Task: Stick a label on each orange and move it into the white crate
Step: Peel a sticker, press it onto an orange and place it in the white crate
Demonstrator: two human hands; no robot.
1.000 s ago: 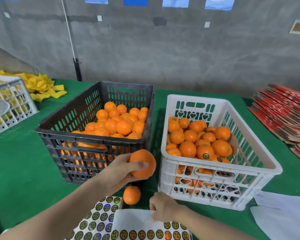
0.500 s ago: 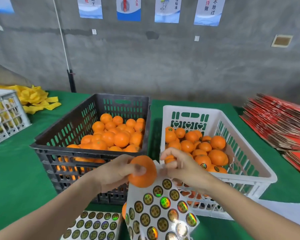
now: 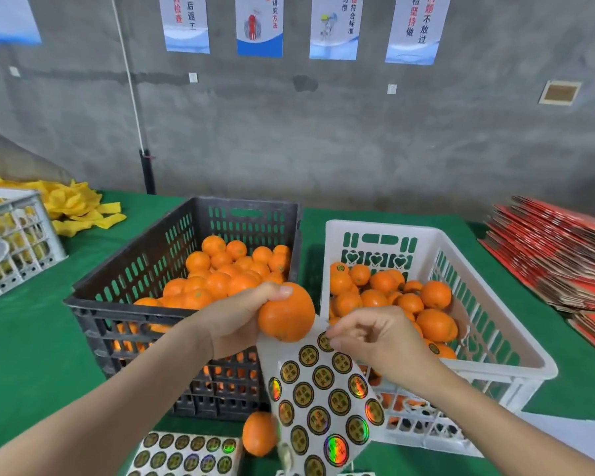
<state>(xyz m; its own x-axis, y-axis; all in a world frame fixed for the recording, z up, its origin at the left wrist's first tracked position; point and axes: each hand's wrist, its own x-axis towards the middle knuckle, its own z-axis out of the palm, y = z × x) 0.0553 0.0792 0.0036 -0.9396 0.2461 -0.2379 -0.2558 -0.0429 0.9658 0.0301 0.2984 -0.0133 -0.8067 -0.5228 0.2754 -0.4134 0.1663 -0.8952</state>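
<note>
1. Left grip (image 3: 234,321) clamped on one orange (image 3: 287,312), held at the black crate's (image 3: 117,305) near corner, not yet in the white crate (image 3: 378,227).
2. Right grip (image 3: 375,341) pinches the top of a hanging label sheet (image 3: 323,396).
3. Risk: the label may crease or tear in peeling, because the sheet hangs unsupported.
4. Count: two label sheets, one held orange, one loose orange (image 3: 259,438) on the surface (image 3: 31,355); crated oranges too many to tally.

Red flattened cartons (image 3: 557,255) are stacked at right; yellow scraps (image 3: 73,204), perhaps foam, lie far left.
</note>
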